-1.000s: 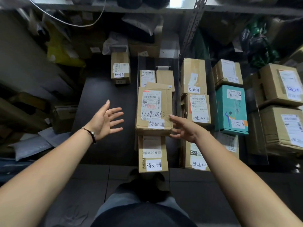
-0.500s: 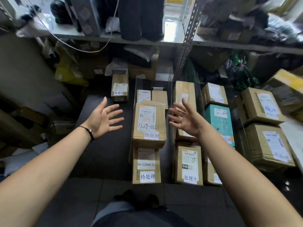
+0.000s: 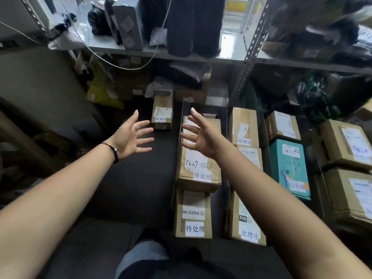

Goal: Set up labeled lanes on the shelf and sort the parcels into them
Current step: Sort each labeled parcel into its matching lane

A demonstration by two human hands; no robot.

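Two hands hover: left hand (image 3: 128,137), right hand (image 3: 203,137), fingers (image 3: 144,124) spread, holding nothing. Below, parcel (image 3: 198,168): stiff cardboard, probably light; grip opposite side walls.

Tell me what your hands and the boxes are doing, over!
Left hand open, right hand open, fingers spread, both empty. Boxes sit in labeled rows; lone box far left. No blocker seen.
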